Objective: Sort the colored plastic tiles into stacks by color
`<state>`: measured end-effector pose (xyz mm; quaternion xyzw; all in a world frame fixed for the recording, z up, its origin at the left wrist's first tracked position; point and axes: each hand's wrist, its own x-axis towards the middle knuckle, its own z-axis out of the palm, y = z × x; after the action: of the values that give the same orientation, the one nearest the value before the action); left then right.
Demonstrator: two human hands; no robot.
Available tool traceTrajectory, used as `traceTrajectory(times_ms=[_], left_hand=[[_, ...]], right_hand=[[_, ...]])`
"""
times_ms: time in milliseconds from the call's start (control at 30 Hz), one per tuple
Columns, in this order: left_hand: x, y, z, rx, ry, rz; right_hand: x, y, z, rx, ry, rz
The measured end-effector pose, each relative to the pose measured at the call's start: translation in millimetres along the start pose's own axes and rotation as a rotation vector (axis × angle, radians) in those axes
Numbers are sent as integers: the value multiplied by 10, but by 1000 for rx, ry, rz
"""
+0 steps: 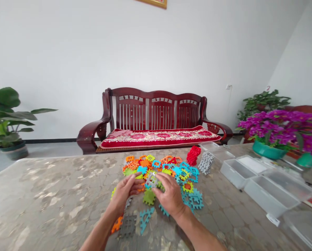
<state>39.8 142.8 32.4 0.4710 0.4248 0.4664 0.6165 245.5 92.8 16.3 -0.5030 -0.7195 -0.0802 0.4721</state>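
Observation:
My right hand [170, 193] pinches a grey square building piece [151, 179] between thumb and fingers, held above the pile. To its left, my left hand [122, 196] hovers with the thumb apart from loosely bent fingers, and I see nothing in it. Under and beyond both hands spreads a heap of notched plastic pieces in orange, blue, green and red. Nearest me lie a dark grey square piece [129, 225], a blue triangle piece [146, 219] and an orange piece [116, 225]. A green piece [149, 197] lies between my hands.
A red stack [193, 156] and a grey stack [206, 162] of pieces stand behind the pile on the right. Clear plastic boxes [271, 195] and a purple flower pot [269, 149] occupy the table's right side. Beyond the patterned table [53, 195] is a wooden bench [159, 108].

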Motion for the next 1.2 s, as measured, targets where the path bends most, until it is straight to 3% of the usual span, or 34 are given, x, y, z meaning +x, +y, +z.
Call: traceTrajectory(times_ms=[133, 300, 467, 633, 833, 933, 1000, 1067, 1200], left_hand=[[122, -8, -447, 239, 328, 249], [179, -76, -885, 607, 610, 178], [194, -67, -900, 827, 619, 108], [250, -81, -911, 884, 570, 97], [249, -88, -929, 888, 571, 116], [243, -83, -914, 903, 579, 104], [239, -79, -904, 903, 572, 93], [232, -76, -895, 894, 560, 89], [213, -73, -882, 850, 551, 103]], right_hand=[[198, 504, -367, -61, 191, 245], [319, 1295, -1119, -287, 306, 452], [364, 1769, -1647, -484, 260, 610], [405, 1905, -1761, -540, 197, 686], [365, 1870, -1745, -591, 188, 647], [337, 1664, -1632, -541, 280, 496], [304, 1424, -1459, -414, 258, 357], [246, 1120, -1210, -256, 135, 252], [81, 459, -633, -38, -236, 140]])
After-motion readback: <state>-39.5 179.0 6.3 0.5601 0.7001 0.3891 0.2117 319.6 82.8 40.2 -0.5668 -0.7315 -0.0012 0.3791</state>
